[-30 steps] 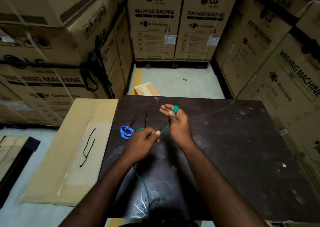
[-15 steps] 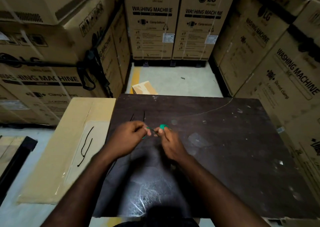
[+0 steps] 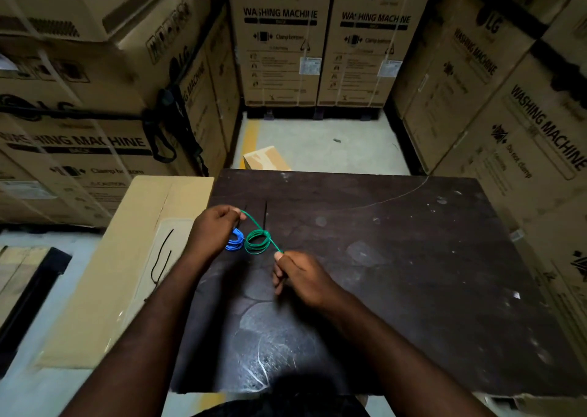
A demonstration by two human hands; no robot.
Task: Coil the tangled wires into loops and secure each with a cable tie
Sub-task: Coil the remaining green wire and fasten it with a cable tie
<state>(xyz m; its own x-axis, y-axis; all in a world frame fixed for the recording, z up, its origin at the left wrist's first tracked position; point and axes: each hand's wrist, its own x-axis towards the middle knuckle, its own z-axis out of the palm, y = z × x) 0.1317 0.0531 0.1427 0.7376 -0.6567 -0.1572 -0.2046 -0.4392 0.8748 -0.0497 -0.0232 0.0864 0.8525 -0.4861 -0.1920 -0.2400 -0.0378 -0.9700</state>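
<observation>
Near the left edge of the dark brown, scuffed wooden table top [image 3: 397, 257], both hands are held close together. The left hand [image 3: 216, 230] pinches one end of a thin green wire [image 3: 256, 242] between thumb and curled fingers. The right hand [image 3: 301, 276], nearer the person, pinches the other end the same way, its remaining fingers folded in. Between them the strand runs taut on a slant, and the wire's small round coil hangs from its middle. Whether the coil touches the table I cannot tell. Just to its left lies a small blue wire coil [image 3: 235, 241], partly hidden by the left hand. That makes two coils, one of each colour.

Beyond the hands, thin black cable ties [image 3: 265, 216] lie on the table pointing away: one is plain, a second only a sliver by the left thumb. More thin black strands [image 3: 162, 257], two as far as I can tell, lie on a flattened tan cardboard box [image 3: 143, 213] that abuts the table's left edge.

Right of the hands, the table lies open up to its right edge, which runs close beside stacked cartons. Its far edge meets a strip of pale concrete floor [image 3: 333, 149], where one small cardboard piece [image 3: 266, 159] sits. Large brown washing-machine cartons [image 3: 279, 51] wall in the left, back and right.
</observation>
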